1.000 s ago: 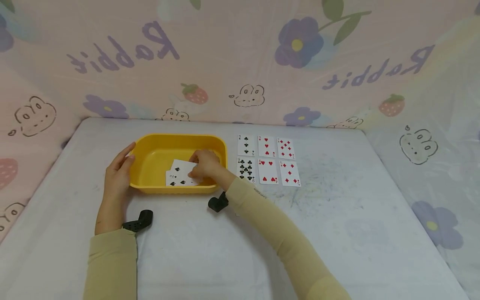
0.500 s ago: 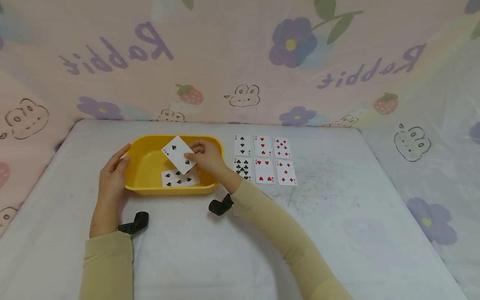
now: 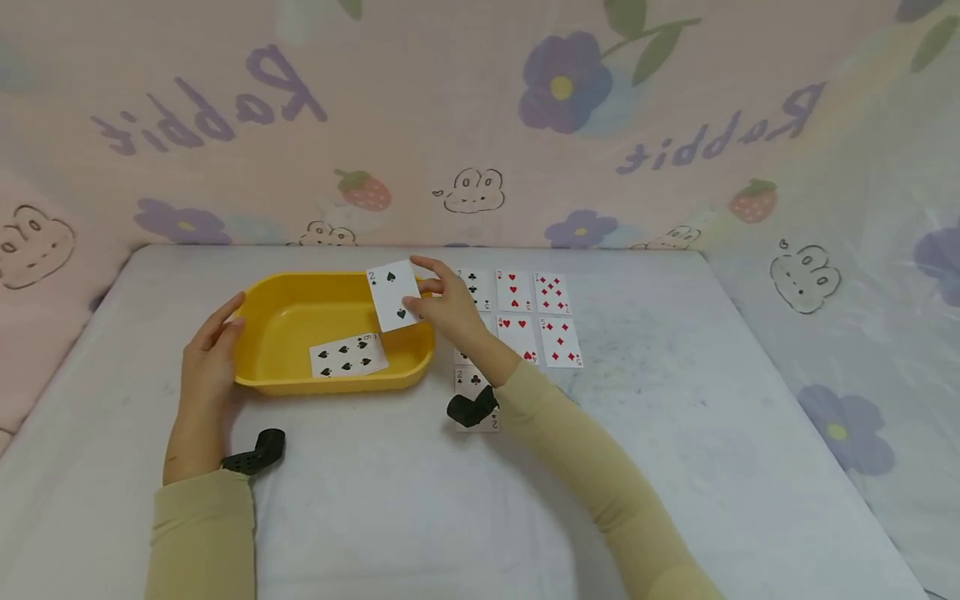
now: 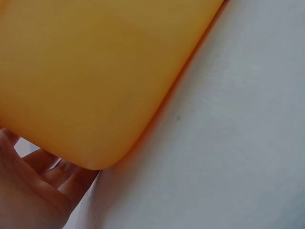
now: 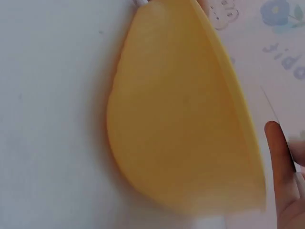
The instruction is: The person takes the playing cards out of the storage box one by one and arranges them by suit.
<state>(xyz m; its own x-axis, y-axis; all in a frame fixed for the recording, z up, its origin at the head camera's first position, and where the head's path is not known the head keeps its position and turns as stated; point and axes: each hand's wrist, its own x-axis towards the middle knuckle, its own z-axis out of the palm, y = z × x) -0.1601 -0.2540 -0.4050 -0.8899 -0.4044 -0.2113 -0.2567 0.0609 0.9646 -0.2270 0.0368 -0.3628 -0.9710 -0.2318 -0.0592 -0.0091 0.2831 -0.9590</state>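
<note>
Two of spades (image 3: 394,295), a flat glossy card, pinched by right hand (image 3: 450,305); left hand (image 3: 204,360) rests spread against smooth yellow tub (image 3: 262,367).

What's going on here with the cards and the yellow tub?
A person at a white table holds the two of spades pinched in the right hand, lifted above the right end of a yellow tub. The left hand rests against the tub's left side. One spade card lies face up inside the tub. More cards are laid face up in rows just right of the tub, and a two of clubs lies nearer the person.
</note>
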